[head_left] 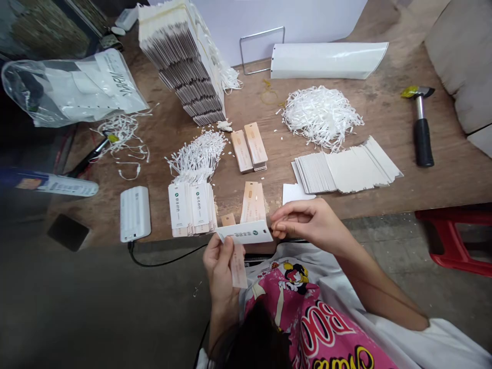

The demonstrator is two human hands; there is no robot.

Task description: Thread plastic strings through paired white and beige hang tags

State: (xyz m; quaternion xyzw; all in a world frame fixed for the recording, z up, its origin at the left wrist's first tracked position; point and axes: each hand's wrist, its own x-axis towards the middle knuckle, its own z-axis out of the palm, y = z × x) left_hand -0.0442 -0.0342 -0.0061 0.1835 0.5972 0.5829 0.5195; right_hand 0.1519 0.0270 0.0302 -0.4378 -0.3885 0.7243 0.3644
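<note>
Wooden table [384,113], red stool [453,243] cut off at right, left hand [220,266] clamped on white tag [248,231] at near edge, pink tag [239,272] partly hidden under it, right hand [313,223] bunched just beside its right end, can't tell if holding anything.

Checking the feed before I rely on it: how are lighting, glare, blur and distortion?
Head view: dim at lower left; the blue-and-white tube blurred at the left edge; glare on the curved white sheet; edges seemingly stretched; the white card in the left hand fairly sharp.
</note>
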